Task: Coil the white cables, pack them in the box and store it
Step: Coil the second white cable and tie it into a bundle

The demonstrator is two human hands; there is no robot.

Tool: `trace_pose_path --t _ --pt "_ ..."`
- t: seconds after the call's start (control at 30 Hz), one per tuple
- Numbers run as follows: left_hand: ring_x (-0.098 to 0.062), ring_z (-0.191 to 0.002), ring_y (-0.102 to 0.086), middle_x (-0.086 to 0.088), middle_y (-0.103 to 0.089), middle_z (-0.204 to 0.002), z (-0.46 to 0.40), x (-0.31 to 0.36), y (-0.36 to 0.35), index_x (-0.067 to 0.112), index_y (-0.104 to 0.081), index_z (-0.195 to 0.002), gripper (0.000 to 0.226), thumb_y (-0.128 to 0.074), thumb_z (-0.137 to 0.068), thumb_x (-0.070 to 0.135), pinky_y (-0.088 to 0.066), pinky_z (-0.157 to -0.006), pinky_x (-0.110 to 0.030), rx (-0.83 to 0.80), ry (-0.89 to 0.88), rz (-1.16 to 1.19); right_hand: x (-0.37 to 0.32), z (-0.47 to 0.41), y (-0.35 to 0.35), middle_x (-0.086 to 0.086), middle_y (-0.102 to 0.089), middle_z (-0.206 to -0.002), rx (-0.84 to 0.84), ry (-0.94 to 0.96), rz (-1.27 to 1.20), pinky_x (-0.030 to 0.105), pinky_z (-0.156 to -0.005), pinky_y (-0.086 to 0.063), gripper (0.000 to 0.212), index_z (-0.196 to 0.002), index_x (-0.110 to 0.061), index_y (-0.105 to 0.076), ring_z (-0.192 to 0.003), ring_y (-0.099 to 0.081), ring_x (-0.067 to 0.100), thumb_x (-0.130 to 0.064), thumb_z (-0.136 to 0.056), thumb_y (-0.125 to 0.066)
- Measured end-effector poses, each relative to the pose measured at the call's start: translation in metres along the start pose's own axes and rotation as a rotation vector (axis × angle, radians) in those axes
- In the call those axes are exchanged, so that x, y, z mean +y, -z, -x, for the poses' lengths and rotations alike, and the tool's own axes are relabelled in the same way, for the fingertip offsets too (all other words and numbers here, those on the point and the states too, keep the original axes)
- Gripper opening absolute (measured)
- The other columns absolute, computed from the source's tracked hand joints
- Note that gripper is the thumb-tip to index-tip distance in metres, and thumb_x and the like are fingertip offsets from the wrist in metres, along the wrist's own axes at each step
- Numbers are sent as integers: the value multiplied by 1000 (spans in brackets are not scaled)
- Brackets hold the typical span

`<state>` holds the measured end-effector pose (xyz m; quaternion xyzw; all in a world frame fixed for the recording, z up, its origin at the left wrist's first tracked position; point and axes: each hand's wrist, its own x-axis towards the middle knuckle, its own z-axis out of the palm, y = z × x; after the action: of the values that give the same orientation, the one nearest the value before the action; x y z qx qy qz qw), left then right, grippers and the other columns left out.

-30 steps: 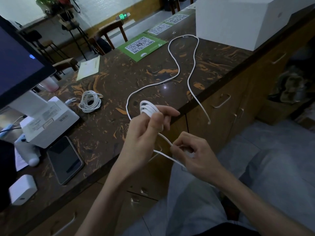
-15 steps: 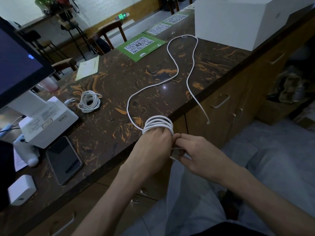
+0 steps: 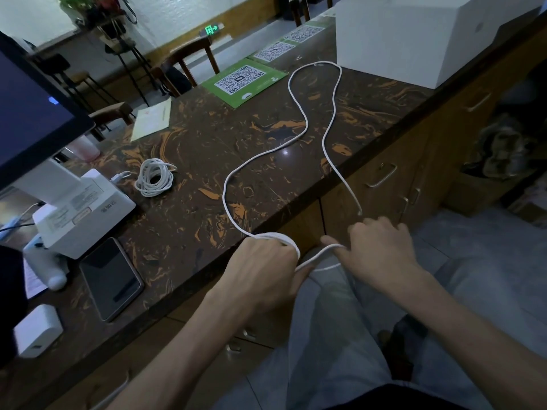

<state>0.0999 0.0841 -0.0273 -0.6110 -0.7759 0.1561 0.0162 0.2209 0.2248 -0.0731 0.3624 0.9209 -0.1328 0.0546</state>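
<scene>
Gripping the turns of the white cable [image 3: 291, 134], the left hand [image 3: 260, 267] sits at 9 o'clock of the right hand [image 3: 381, 253], which pinches the strand; loose cable trails toward 12 o'clock.

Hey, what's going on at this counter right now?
A person is winding a long white cable into a coil. The left hand grips the loops wound so far, and the right hand guides the next strand, draped over a finger. Most of the cable lies loose across the dark marbled counter, one end hanging over its edge. A second white cable, coiled, sits farther back. The large white box is closed.
</scene>
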Motion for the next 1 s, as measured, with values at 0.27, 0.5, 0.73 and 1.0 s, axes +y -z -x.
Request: trace_pose_path --t 0.27,0.5,0.73,1.0 --pt "-17 -43 -31 -3 -36 -50 12 19 14 8 -40 -57 60 -34 -103 47 -28 -45 -32 -264 -159 772 -10 -10 -14 16 -52 -122 700 408 -523 28 -93 -48 34 -87 -9 -68 -112 -49 20 -41 -93 -59" --pt "-12 -48 -21 4 -27 -53 20 27 21 15 -35 -56 51 -35 -106 23 -23 -50 -24 -476 -177 1511 -28 -14 -14 20 -54 -127 790 503 -568 29 -90 -53 31 -89 -6 -70 -110 -57 22 -35 -97 -60" --pt "-3 -39 -26 13 -34 -46 23 29 15 15 -42 -53 46 -39 -91 40 -24 -41 -14 -424 -193 1938 -29 -20 -20 6 -55 -120 617 561 -569 16 -75 -52 25 -109 -10 -65 -101 -58 12 -28 -92 -66" --pt "-6 -35 -15 8 -26 -38 15 -16 27 23 -39 -42 51 -36 -91 35 -9 -41 -21 74 -23 2082 -6 -14 -37 -2 -68 -95 203 618 -1058 20 -68 -57 21 -111 -9 -65 -81 -70 11 -23 -98 -57"
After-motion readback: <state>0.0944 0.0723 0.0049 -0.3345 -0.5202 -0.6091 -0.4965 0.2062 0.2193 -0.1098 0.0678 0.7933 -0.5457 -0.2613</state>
